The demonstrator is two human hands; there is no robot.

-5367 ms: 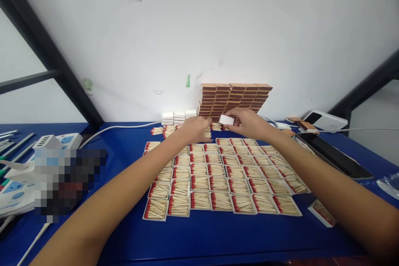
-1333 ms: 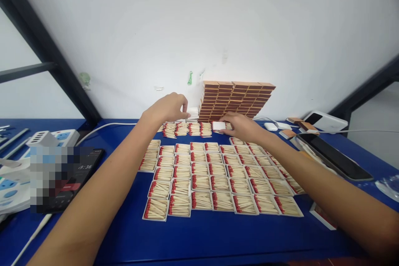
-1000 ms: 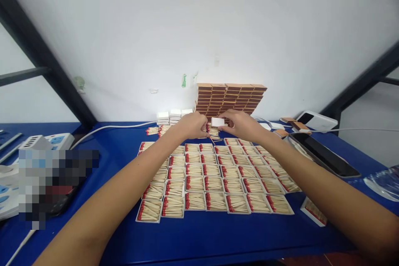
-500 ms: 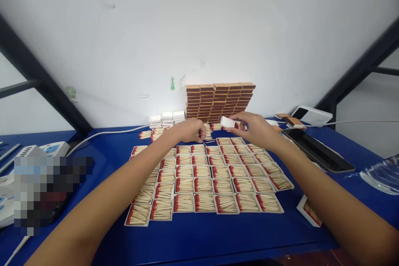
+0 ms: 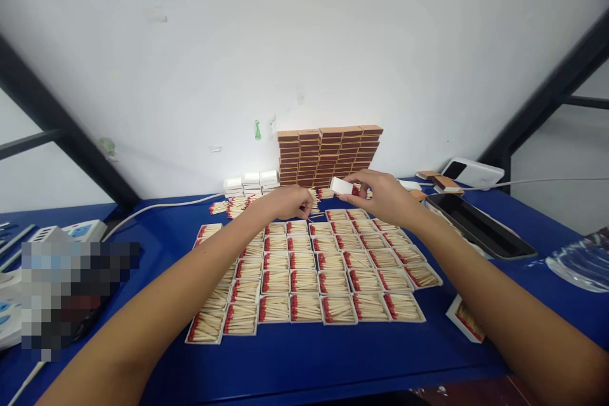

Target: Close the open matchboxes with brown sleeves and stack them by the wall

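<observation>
My right hand (image 5: 384,195) grips a small white matchbox tray (image 5: 341,186) between thumb and fingers, tilted above the table. To its left, my left hand (image 5: 291,202) is closed in a pinch low over the loose matches (image 5: 234,207). A thin match (image 5: 310,220) seems to stick out below its fingertips. In front of both hands lie rows of filled matchbox trays (image 5: 306,307), their matches with red heads mostly to the left. Part of the loose match pile is hidden behind my hands.
A stack of brown matchboxes (image 5: 328,155) stands against the wall, beside stacked white trays (image 5: 251,182). At right are a black tray (image 5: 480,225), a white device (image 5: 473,176) and a separate filled tray (image 5: 467,320). Power strips (image 5: 85,230) and cables lie left.
The view has shifted slightly. My right hand still holds the white tray, now turned a little. My left hand stays pinched low by the loose matches.
</observation>
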